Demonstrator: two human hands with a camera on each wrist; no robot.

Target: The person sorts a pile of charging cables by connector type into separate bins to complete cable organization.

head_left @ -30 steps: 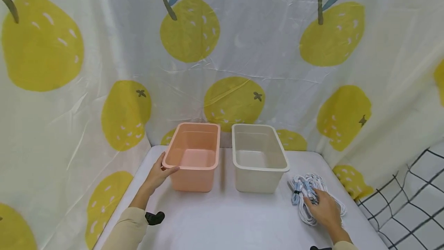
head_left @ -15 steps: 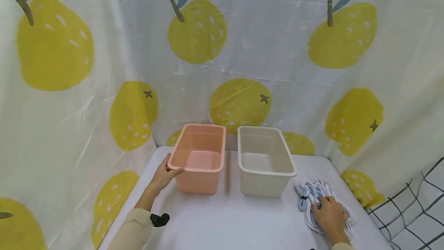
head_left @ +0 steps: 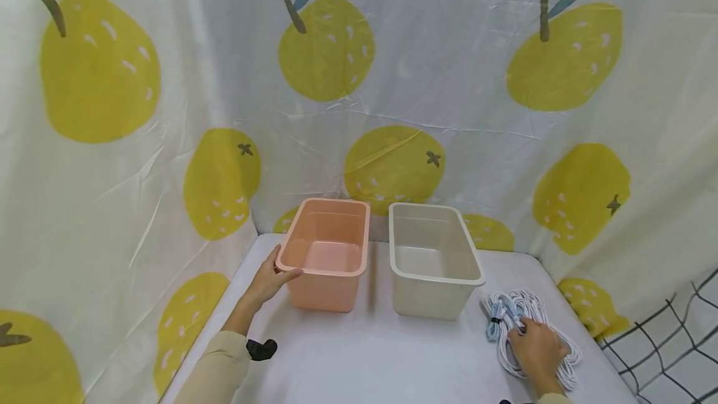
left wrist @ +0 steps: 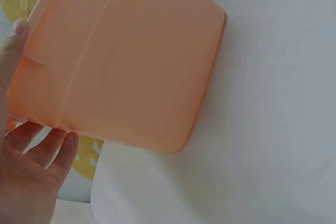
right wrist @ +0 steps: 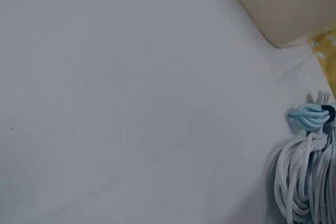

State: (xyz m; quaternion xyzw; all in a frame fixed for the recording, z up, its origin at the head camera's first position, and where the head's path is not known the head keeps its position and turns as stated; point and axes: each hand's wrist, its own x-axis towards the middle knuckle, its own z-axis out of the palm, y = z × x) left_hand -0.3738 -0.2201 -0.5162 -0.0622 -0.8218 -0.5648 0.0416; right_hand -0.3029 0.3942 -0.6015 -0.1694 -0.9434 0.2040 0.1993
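- The head view shows both hands at once. The left hand [head_left: 269, 280] sits at the near left corner of the pink bin [head_left: 327, 253], low and left of centre, thumb over the rim and fingers against the outer wall, grasping it.
- The right hand [head_left: 537, 349] lies on the bundle of white cables [head_left: 527, 329] at the lower right, fingers bent down onto the coils. Whether they pinch a strand cannot be told.
- The left wrist view alone shows the pink bin's outer wall [left wrist: 121, 61] from close by, filling the upper left, with the fingers [left wrist: 50, 148] spread under its lower edge.
- The right wrist view shows no hand, only the cables [right wrist: 307, 171] at the right edge, a pale blue coil with a dark tie at their top, and a corner of the beige bin [right wrist: 283, 3] in the upper right.
- Both bins run lengthwise from the frame's bottom towards the curtain [head_left: 359, 80], mouths up, side by side with a narrow gap.
- The cable bundle stretches the same way, just right of the beige bin [head_left: 432, 259] and apart from it.
- Bare white table [head_left: 381, 360] lies below the bins, between the two arms. The curtain closes in on the left and behind; a wire grid [head_left: 673, 329] stands at the lower right.
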